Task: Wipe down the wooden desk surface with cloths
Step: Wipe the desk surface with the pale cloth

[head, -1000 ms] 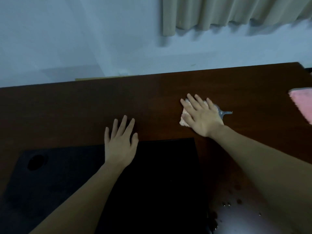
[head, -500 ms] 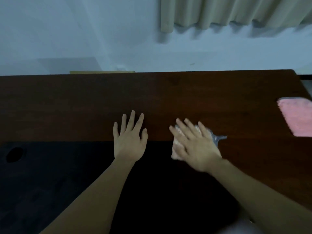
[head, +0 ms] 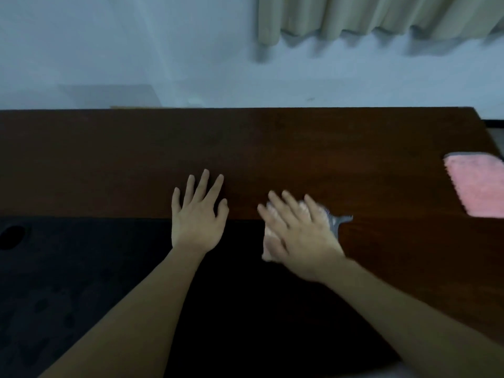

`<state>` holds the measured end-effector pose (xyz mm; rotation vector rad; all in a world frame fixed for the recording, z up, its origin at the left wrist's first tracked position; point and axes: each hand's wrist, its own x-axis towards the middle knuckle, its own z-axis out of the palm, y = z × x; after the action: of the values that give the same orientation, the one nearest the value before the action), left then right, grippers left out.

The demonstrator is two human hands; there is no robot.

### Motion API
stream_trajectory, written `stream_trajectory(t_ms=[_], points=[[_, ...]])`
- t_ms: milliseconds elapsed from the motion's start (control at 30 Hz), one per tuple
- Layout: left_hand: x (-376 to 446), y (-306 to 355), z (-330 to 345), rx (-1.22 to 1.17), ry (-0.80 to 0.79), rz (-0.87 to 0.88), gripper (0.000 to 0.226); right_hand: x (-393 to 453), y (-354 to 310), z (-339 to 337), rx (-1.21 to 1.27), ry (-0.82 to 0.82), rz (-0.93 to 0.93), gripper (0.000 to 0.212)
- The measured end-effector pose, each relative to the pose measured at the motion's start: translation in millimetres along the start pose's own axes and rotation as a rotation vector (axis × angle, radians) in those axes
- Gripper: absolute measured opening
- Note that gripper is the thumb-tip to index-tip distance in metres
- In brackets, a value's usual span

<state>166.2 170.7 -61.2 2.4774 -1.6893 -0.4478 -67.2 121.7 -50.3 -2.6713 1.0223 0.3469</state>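
The dark brown wooden desk (head: 300,148) fills the middle of the view. My right hand (head: 297,236) lies flat with straight fingers on a small pale cloth with a grey edge (head: 336,222), pressing it onto the desk at the black mat's far edge. Most of that cloth is hidden under the hand, which is motion-blurred. My left hand (head: 197,214) rests flat on the desk with fingers spread, its heel on the mat, holding nothing. A second, pink cloth (head: 480,186) lies at the desk's right edge.
A black mat (head: 109,282) covers the near part of the desk, with a round hole (head: 12,237) at its left. A pale wall and the hem of a beige curtain (head: 381,20) stand behind the desk's far edge.
My right hand has slid the pale cloth toward me and to the left, from the bare wood onto the mat's edge. My left hand has kept flat in place. The view has shifted.
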Motion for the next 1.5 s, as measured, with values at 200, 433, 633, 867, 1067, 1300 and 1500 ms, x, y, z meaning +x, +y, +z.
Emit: stream_trajectory(t_ms=[200,433,633,867,1067,1300,1500], points=[[0.5,-1.4,-0.2,0.009,-0.008,0.016,0.057,-10.3,26.8,3.4,0.007,0.002,-0.034,0.061],[-0.3,-3.9,2.1,-0.001,-0.003,0.016,0.057,71.1,83.4,-25.0,0.009,0.093,0.265,0.062],[1.2,-3.4,0.7,0.014,-0.021,0.029,0.057,24.6,32.0,-8.1,0.009,0.064,0.26,0.064],[-1.1,-2.5,-3.4,0.022,-0.037,0.039,0.058,-51.8,2.2,31.2,0.025,0.066,0.149,0.059],[0.8,-3.3,-1.1,0.018,-0.039,0.032,0.058,7.7,62.3,-2.0,0.035,0.117,0.453,0.06],[0.3,-3.1,2.7,0.026,0.008,0.045,0.059,43.3,60.0,-15.5,0.096,0.115,0.625,0.062],[-0.7,-2.4,-2.6,0.012,-0.024,0.044,0.059,-31.5,-27.9,26.1,0.047,0.1,0.385,0.061]])
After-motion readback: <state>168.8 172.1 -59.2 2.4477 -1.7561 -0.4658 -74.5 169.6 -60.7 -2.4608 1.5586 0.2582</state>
